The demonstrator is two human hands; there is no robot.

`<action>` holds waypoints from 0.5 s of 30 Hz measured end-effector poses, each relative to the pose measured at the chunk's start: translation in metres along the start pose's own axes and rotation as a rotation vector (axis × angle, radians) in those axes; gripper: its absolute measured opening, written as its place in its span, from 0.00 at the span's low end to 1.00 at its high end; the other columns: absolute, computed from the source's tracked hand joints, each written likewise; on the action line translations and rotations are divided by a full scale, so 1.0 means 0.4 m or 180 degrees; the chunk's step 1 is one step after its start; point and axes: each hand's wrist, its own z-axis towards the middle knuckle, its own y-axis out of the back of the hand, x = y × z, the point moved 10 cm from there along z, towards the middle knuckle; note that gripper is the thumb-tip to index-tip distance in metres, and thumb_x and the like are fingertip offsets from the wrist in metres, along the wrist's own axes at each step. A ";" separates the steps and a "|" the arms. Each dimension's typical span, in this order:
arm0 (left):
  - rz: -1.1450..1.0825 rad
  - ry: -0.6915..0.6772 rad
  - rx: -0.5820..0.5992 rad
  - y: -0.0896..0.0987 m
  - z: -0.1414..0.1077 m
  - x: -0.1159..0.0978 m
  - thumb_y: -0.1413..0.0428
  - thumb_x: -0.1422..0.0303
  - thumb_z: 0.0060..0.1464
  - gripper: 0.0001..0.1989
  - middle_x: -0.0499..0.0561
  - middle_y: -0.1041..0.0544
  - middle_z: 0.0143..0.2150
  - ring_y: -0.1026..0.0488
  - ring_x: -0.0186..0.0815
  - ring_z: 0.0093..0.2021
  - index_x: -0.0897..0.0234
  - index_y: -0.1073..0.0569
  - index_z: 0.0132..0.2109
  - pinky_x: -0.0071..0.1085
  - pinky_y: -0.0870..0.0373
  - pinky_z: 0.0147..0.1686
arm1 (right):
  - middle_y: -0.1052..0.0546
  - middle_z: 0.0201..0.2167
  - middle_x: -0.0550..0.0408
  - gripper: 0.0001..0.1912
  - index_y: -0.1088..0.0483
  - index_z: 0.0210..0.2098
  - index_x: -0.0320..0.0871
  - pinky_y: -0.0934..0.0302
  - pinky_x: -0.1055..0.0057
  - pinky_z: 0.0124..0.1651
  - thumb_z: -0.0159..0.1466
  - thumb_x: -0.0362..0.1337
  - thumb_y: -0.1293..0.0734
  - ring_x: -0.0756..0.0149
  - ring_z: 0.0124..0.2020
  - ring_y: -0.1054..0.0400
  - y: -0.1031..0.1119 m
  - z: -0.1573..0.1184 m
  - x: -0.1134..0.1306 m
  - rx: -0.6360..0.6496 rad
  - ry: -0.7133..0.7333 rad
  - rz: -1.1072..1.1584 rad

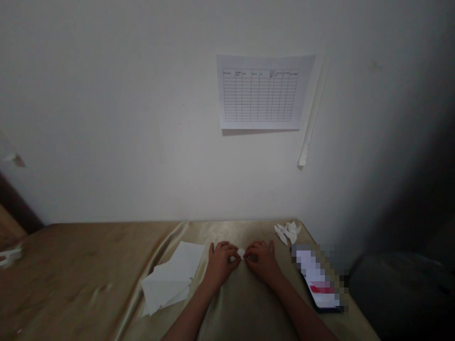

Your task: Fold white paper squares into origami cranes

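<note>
My left hand [222, 260] and my right hand [261, 257] meet near the middle of the cloth-covered table [234, 303]. Between their fingertips is a small white piece of paper [241, 253], pinched from both sides. Several loose white sheets [170, 274] lie fanned out beside my left forearm. Beyond my right hand, a small heap of folded or torn white paper pieces [289, 231] rests by the table's back right corner.
A phone-like device [318, 279], partly blurred out, lies at the table's right edge. The wall behind bears a printed table sheet [263, 94] and a hanging paper strip [309, 128]. Something dark stands at the lower right.
</note>
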 end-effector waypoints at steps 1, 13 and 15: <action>-0.0015 0.0004 0.0013 -0.001 0.000 0.002 0.40 0.65 0.55 0.05 0.44 0.20 0.54 0.35 0.46 0.62 0.49 0.19 0.37 0.63 0.62 0.66 | 0.21 0.45 0.58 0.07 0.22 0.35 0.53 0.80 0.38 0.67 0.62 0.37 0.34 0.57 0.56 0.36 0.001 -0.001 0.001 -0.0005 0.0009 0.0009; -0.0042 0.0078 -0.0007 0.002 0.004 0.004 0.41 0.64 0.57 0.05 0.44 0.20 0.53 0.34 0.45 0.61 0.49 0.19 0.38 0.61 0.60 0.66 | 0.21 0.44 0.58 0.06 0.23 0.33 0.51 0.82 0.38 0.67 0.61 0.36 0.33 0.56 0.55 0.35 -0.004 0.003 -0.008 -0.0106 0.0040 0.0154; -0.0021 0.0068 -0.0057 0.000 0.004 0.006 0.41 0.64 0.57 0.06 0.45 0.19 0.52 0.33 0.45 0.60 0.49 0.19 0.38 0.61 0.60 0.65 | 0.21 0.44 0.56 0.06 0.23 0.34 0.50 0.81 0.38 0.67 0.61 0.36 0.34 0.56 0.55 0.35 -0.003 0.003 -0.007 -0.0127 0.0026 0.0157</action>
